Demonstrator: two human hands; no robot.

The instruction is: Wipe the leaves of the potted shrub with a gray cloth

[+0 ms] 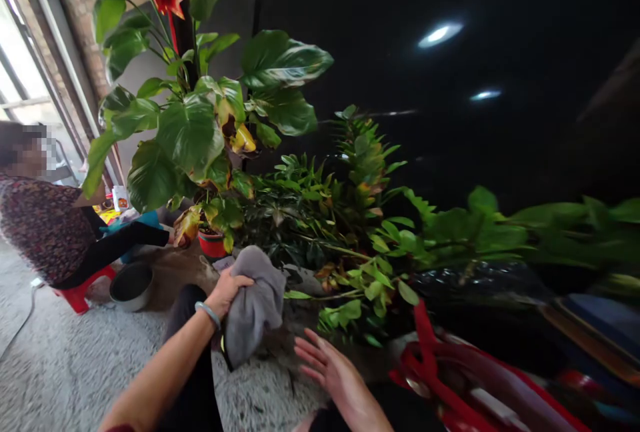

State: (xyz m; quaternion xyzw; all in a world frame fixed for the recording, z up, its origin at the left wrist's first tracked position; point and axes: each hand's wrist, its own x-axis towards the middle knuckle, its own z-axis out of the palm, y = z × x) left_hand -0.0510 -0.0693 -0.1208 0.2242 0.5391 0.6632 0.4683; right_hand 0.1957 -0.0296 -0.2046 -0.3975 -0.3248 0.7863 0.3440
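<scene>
My left hand (pixel 226 293), with a pale bangle at the wrist, grips a grey cloth (pixel 256 305) that hangs down in folds. A dark edge shows beneath the cloth; what it belongs to is mostly hidden. To the right of the cloth, my right hand (pixel 327 365) is held out with its fingers spread and nothing in it. Just beyond the cloth stands a red pot (pixel 212 245) with a tall, broad-leaved plant (pixel 190 132), some of whose lower leaves are yellow and brown.
Leafy green plants (pixel 350 245) spread along a dark, glossy wall (pixel 425 72). At the left a person (pixel 45 225) sits on a red stool (pixel 83 291) beside a round basin (pixel 131 287). A red bag (pixel 475 379) lies at the lower right.
</scene>
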